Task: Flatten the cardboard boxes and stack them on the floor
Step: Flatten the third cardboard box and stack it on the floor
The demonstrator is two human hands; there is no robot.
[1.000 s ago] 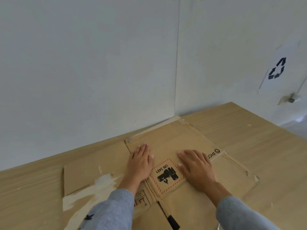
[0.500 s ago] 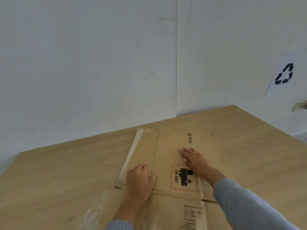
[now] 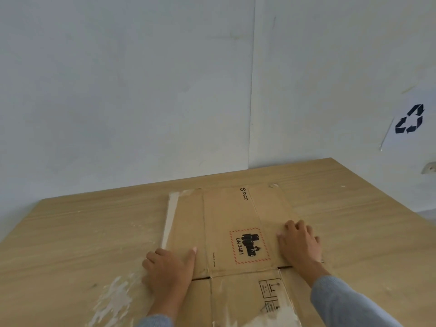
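Observation:
A flattened brown cardboard box (image 3: 226, 213) lies on a light wooden surface (image 3: 82, 232), its long side pointing at the wall. It carries a red-framed UN 3481 label (image 3: 250, 245) and torn tape strips. My left hand (image 3: 168, 271) sits at the box's left edge, fingers curled over the edge and thumb on top. At the right edge, my right hand (image 3: 299, 243) holds the box with curled fingers and the thumb on the panel. The near end of the box runs out of view at the bottom.
White walls meet in a corner just behind the surface. A sheet with a recycling symbol (image 3: 409, 119) hangs on the right wall. The wooden surface ends at an edge on the right (image 3: 377, 185). White tape residue (image 3: 113, 300) marks the wood near my left hand.
The box has turned from slanted to pointing straight at the wall. Both hands have left the top panel, where they lay flat, and now hold the left and right edges.

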